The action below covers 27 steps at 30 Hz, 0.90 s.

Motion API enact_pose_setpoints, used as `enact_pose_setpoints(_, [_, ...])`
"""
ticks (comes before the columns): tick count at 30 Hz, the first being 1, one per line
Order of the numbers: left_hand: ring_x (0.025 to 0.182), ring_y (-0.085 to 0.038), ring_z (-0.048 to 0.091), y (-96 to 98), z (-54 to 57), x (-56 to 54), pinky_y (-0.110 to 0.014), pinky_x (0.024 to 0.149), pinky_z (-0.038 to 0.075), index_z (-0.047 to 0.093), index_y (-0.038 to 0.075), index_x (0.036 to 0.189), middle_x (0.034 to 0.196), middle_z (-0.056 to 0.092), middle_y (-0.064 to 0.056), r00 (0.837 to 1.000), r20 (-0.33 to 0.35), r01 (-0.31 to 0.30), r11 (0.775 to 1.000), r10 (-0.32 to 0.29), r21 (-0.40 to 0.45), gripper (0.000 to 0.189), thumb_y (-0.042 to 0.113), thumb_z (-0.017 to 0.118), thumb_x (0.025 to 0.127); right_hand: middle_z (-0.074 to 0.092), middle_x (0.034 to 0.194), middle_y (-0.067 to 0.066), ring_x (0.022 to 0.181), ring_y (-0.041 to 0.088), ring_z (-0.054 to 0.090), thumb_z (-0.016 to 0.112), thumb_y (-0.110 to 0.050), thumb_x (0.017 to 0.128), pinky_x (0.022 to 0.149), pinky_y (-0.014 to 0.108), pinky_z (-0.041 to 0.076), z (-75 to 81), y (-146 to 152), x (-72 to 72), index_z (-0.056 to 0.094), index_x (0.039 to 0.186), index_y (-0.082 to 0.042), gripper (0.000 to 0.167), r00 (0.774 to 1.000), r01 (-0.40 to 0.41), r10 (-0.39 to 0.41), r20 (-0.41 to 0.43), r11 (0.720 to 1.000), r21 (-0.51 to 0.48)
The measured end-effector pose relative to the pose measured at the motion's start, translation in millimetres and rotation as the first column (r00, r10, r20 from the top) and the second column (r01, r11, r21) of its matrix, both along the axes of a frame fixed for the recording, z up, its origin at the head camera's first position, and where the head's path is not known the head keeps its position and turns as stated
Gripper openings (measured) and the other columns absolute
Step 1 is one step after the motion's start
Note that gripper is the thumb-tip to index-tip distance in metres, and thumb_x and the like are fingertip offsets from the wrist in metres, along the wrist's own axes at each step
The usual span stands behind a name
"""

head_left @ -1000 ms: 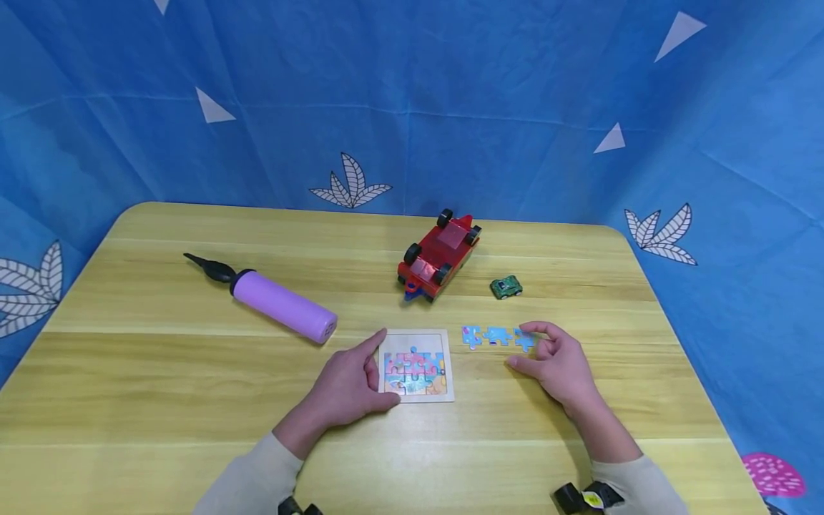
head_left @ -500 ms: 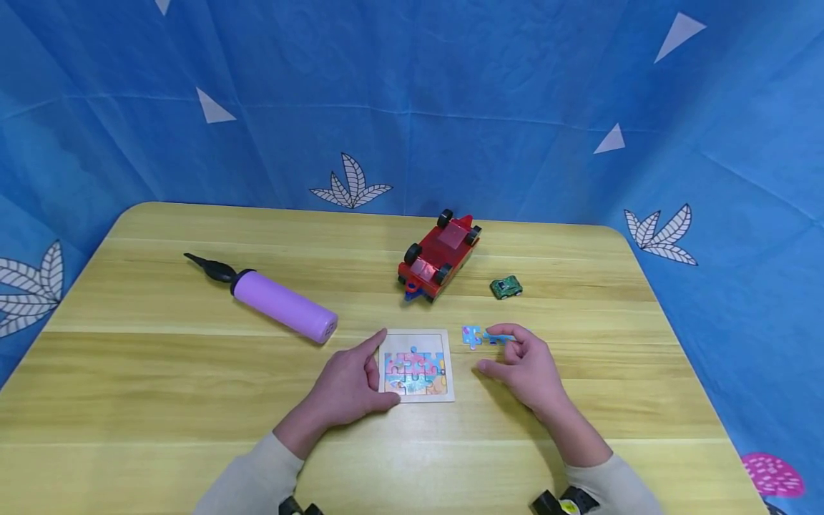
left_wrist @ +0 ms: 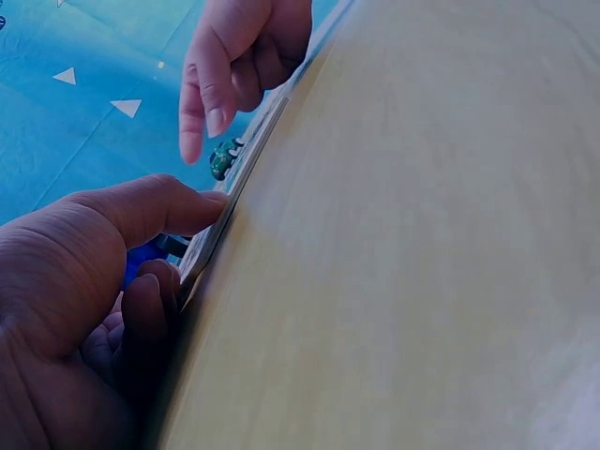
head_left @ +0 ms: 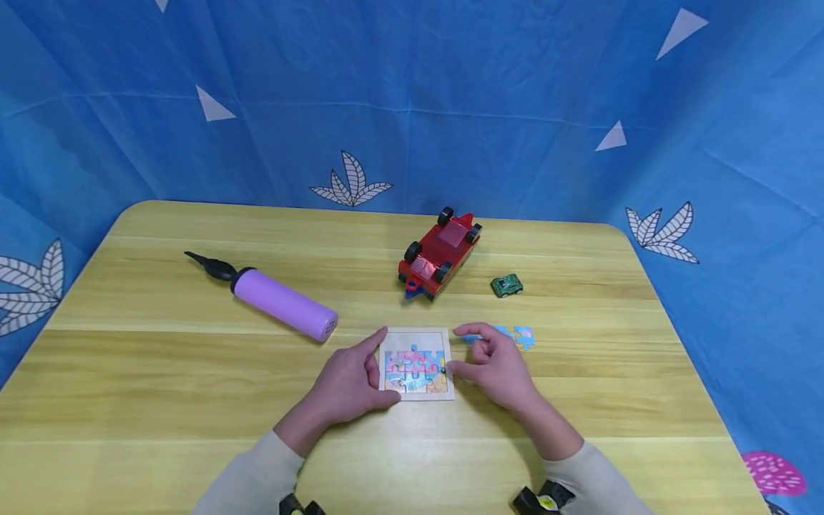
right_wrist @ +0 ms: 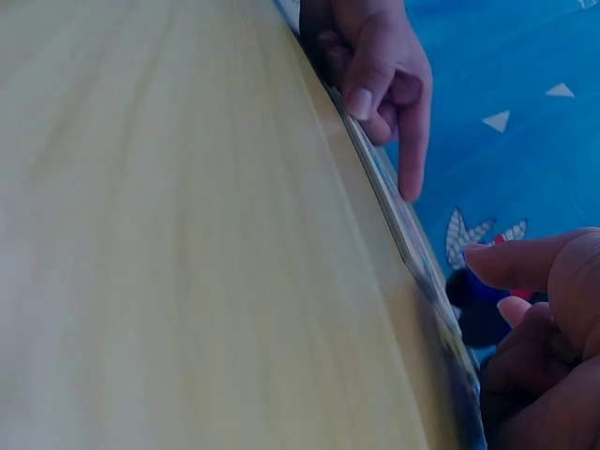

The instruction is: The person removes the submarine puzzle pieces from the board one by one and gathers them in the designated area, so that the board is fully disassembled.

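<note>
My left hand (head_left: 346, 383) holds the left side of a small square jigsaw puzzle board (head_left: 415, 338), index finger at the upper corner and thumb on the lower edge. Joined pink and blue pieces fill its lower part; the top strip is bare. In the left wrist view the thumb (left_wrist: 202, 211) presses on the board's edge. My right hand (head_left: 498, 368) is at the board's right edge, thumb and index finger spread with nothing between them. Loose blue jigsaw pieces (head_left: 524, 337) lie to the right of the board, partly hidden by that hand.
Behind the board lies a red toy car (head_left: 440, 254), wheels up. A small green toy car (head_left: 506, 285) stands to its right. A purple hand pump (head_left: 283, 304) with a black nozzle lies at left on the wooden table (head_left: 161, 400). Blue cloth (head_left: 502, 107) hangs behind.
My right hand has moved left over the loose pieces to the board's right edge, uncovering the rightmost piece and covering the leftmost. The left hand and the board have stayed put.
</note>
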State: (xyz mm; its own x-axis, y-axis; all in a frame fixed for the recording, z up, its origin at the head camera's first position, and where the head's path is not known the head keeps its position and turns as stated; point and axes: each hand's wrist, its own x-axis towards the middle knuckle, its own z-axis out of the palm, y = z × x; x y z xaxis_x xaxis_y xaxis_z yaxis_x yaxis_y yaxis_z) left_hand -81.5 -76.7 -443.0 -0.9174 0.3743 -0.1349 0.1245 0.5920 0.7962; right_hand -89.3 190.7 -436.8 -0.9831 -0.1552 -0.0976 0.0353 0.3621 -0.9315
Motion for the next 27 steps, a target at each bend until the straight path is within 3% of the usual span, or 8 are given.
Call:
enact_pose_setpoints(11, [0.057,-0.01,0.051,0.4,0.3,-0.3,-0.029,0.06,0.044,0.036,0.002,0.153,0.068,0.056,0.007,1.0,0.001,0.002,1.0,-0.002,-0.009,0.101,0.028,0.09,0.072,0.029,0.058,-0.001,0.052,0.014,0.026,0.084,-0.004,0.08,0.054,0.028,0.029,2.4,-27.8,-3.6,0.065,0.121,-0.005,0.045,0.991,-0.133,0.133,0.003,0.991,-0.029])
enact_pose_setpoints(17, [0.056,-0.01,0.051,-0.2,0.4,-0.8,-0.029,0.058,0.043,0.036,0.001,0.153,0.068,0.055,0.007,1.0,-0.003,0.006,1.0,-0.006,-0.001,0.101,0.027,0.09,0.072,0.032,0.06,-0.001,0.053,0.014,0.029,0.084,-0.004,0.079,0.057,0.027,0.033,8.6,-43.4,-7.0,0.065,0.122,-0.006,0.046,0.979,-0.205,0.205,0.015,0.979,0.008])
enact_pose_setpoints(27, [0.056,-0.01,0.051,0.0,1.0,-0.7,-0.028,0.057,0.043,0.037,0.002,0.153,0.068,0.055,0.008,1.0,-0.004,0.004,1.0,-0.004,-0.001,0.101,0.027,0.09,0.071,0.038,0.058,-0.004,0.052,0.012,0.035,0.085,-0.006,0.078,0.058,0.027,0.033,3.1,-56.8,-13.1,0.064,0.118,-0.007,0.045,0.956,-0.293,0.293,0.016,0.953,0.073])
